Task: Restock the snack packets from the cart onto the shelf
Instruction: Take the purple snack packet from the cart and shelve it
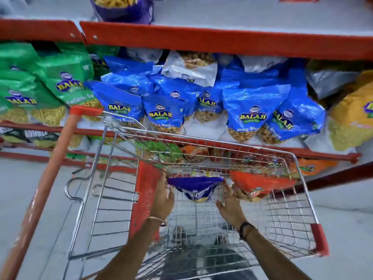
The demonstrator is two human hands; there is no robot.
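Note:
Both my arms reach down into the wire cart (298,199). A purple snack packet (196,187) lies at the cart's far end, between my hands. My left hand (164,196) holds its left edge and my right hand (230,205) grips its right edge, fingers curled. Just right of it in the cart lies an orange-red packet (260,184), which touches my right hand's fingers. Above the cart, the shelf (222,40) holds rows of blue packets (252,112), green packets (66,79) on the left and a yellow packet (351,118) on the right.
The cart's red-orange handle (46,186) slants up at the left, and a red plastic panel (146,188) stands beside my left hand. Another purple packet (123,8) sits on the upper shelf. Lower shelves behind the cart hold green and orange packets. My shoes show through the cart floor.

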